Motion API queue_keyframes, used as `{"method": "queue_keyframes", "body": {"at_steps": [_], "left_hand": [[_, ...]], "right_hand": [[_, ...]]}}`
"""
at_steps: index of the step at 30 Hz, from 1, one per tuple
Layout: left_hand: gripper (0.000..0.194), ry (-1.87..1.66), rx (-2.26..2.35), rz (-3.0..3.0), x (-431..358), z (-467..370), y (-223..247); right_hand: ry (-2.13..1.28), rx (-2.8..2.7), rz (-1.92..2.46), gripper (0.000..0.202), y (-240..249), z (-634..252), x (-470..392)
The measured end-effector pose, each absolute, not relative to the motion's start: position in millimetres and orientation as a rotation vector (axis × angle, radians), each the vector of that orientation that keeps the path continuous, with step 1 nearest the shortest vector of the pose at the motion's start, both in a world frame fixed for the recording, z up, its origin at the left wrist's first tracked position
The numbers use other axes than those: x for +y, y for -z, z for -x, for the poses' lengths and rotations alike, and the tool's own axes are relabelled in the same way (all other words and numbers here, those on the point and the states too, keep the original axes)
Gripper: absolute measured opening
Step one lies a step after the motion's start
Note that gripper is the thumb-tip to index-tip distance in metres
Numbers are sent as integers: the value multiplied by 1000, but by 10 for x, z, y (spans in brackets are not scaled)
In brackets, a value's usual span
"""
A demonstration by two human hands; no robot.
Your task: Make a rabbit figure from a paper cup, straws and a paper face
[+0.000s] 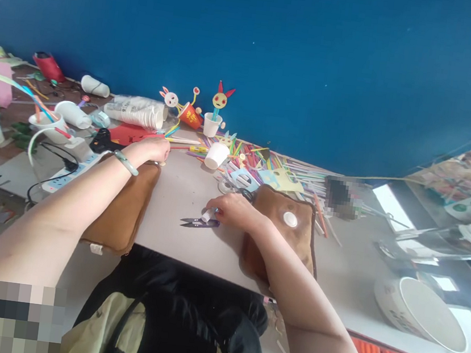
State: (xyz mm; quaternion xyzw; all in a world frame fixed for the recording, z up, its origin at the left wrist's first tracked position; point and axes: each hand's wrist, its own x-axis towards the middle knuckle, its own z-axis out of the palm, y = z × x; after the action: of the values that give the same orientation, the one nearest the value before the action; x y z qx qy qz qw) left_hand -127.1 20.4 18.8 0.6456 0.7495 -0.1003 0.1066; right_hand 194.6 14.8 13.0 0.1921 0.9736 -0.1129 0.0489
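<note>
My right hand is closed, its fingertips round a small white cylinder just above the table. Below it lies a pair of thread snips with dark blades pointing left; the right hand partly covers their handle. My left hand reaches over the far edge of a brown cushion, beside a red sheet. Its fingers are curled together, and what they hold, if anything, cannot be made out. A white paper cup lies tipped between and beyond the hands.
A second brown cushion bears a white round disc. Along the blue wall stand decorated cups, stacked paper cups and many coloured sticks. A power strip with cords is at left, a white tub at right.
</note>
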Motion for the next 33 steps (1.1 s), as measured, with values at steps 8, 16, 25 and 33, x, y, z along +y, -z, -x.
{"method": "queue_keyframes", "body": {"at_steps": [8, 16, 25, 33], "left_hand": [[14, -46, 2012, -1892, 119, 1131, -295], [12, -479, 1842, -2315, -104, 242, -270], [16, -697, 1609, -1973, -66, 137, 69], [33, -687, 1058, -1280, -8, 166, 178]], "right_hand": [[698, 3187, -578, 32, -155, -2013, 233], [1246, 3456, -1292, 14, -216, -2029, 257], [1866, 3317, -1576, 32, -105, -1987, 338], [2329, 3055, -1571, 41, -47, -1958, 360]]}}
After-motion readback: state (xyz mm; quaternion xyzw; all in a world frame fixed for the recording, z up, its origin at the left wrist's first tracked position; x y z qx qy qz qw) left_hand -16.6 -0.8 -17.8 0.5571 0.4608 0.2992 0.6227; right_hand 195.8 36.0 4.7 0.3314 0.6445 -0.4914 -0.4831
